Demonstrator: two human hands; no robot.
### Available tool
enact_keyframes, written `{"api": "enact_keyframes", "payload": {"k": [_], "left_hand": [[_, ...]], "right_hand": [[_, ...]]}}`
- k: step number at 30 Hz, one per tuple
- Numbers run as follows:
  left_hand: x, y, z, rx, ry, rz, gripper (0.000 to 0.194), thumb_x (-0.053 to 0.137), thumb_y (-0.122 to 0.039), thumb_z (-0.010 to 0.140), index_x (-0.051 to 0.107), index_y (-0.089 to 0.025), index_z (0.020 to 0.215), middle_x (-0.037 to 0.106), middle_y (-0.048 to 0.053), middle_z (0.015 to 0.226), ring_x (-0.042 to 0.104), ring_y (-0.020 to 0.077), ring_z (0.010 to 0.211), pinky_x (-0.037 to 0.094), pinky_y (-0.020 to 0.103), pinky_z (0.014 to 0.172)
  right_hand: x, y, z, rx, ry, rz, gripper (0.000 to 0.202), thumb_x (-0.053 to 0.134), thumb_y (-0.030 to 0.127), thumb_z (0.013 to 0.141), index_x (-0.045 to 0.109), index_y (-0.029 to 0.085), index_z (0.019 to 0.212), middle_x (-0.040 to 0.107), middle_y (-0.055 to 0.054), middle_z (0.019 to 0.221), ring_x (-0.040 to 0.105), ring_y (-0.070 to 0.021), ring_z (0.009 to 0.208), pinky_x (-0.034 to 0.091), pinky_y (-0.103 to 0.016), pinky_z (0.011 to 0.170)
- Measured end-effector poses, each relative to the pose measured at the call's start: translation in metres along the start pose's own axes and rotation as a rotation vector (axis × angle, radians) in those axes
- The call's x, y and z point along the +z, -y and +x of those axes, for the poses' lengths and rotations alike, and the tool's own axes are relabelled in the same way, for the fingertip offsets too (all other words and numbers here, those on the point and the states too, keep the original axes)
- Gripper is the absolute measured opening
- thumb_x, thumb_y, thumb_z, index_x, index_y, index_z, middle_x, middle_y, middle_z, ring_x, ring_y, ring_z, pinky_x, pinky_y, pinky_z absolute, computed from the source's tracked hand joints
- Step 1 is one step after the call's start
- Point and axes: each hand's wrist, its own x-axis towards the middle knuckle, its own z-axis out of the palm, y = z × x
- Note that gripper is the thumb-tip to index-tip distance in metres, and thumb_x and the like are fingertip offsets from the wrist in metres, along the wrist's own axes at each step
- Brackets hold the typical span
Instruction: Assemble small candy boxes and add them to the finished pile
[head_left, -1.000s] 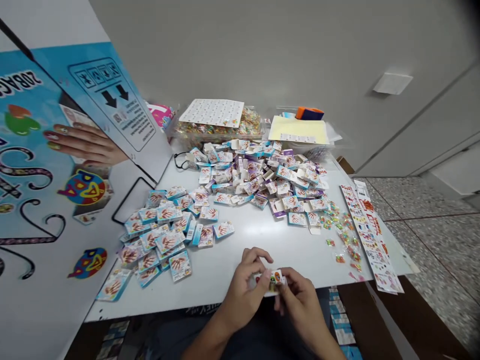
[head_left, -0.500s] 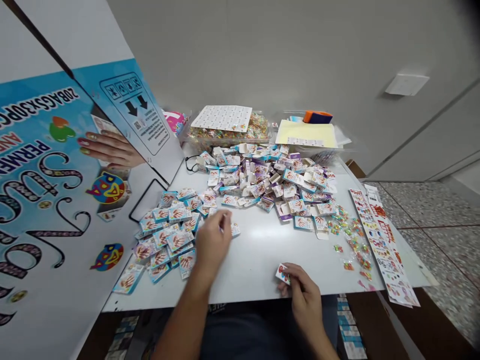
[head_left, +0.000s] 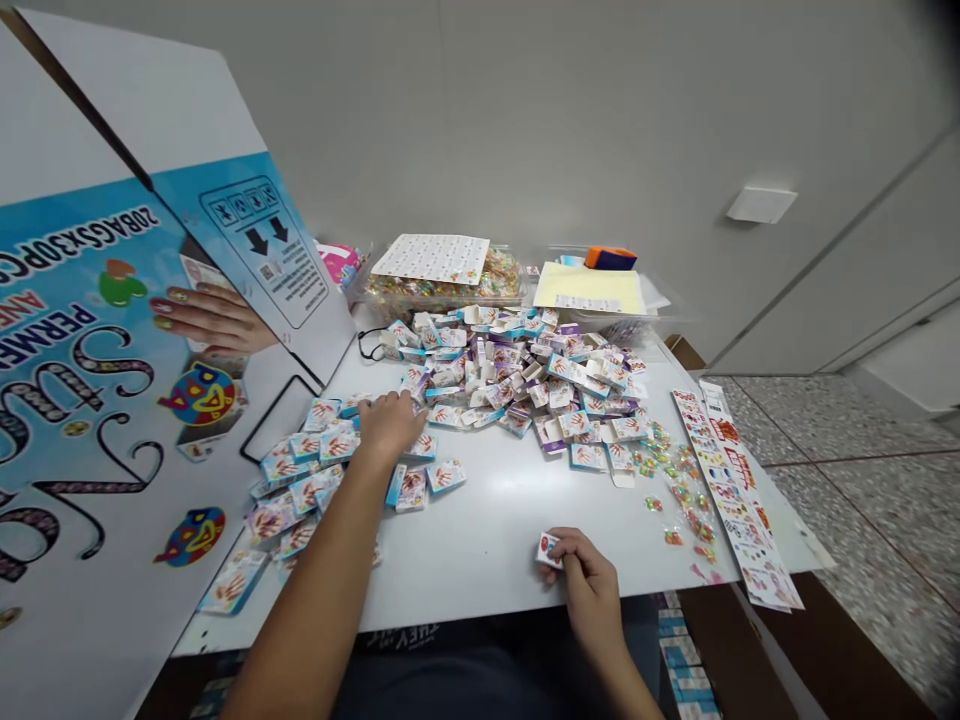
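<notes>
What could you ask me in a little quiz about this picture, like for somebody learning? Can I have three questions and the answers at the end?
1. Where is the left hand?
A) over the little printed boxes
B) over the long printed strips
C) flat against the grey wall

2. True or false: the right hand is holding nothing.

3. Fill in the gap: the sheet next to the orange-and-blue block is mostly ____.

Key:
1. A
2. False: it holds a small white piece with red print.
3. yellow
</notes>
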Motion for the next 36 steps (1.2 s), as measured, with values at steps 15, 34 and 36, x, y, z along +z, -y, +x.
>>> {"api": "enact_keyframes", "payload": {"k": [15, 34, 36], "left_hand": [[-0.011, -0.016, 0.015, -0.039, -0.075, 0.005, 0.034, 0.053, -0.034, 0.089, 0.071, -0.013, 0.107, 0.067, 0.022, 0.123, 0.049, 0.0392, 0.123, 0.036, 0.052, 0.098], [0.023, -0.087, -0.169, 0.273, -0.131, -0.948, 0.016, 0.058, -0.02, 0.075, 0.043, -0.024, 0.07, 0.054, -0.002, 0.073, 0.058, 0.019, 0.072, 0.044, 0.028, 0.067], [0.032, -0.092, -0.187, 0.351, -0.061, -0.941, 0.023, 0.055, -0.017, 0.077, 0.037, -0.024, 0.066, 0.053, -0.001, 0.076, 0.056, 0.0184, 0.073, 0.044, 0.027, 0.067]], "right_hand": [[-0.002, 0.0, -0.001, 0.028, 0.02, 0.038, 0.031, 0.065, 0.042, 0.088, 0.067, 0.017, 0.07, 0.069, -0.006, 0.091, 0.057, -0.0101, 0.051, 0.054, -0.028, 0.05], [-0.043, 0.004, -0.001, -0.241, -0.142, -0.281, 0.024, 0.05, 0.024, 0.098, 0.073, 0.022, 0.104, 0.06, -0.006, 0.098, 0.064, -0.0175, 0.086, 0.055, -0.031, 0.074], [-0.07, 0.005, 0.005, -0.337, -0.245, -0.494, 0.029, 0.046, 0.018, 0.097, 0.073, 0.021, 0.106, 0.061, -0.009, 0.105, 0.064, -0.0205, 0.093, 0.055, -0.035, 0.078]]}}
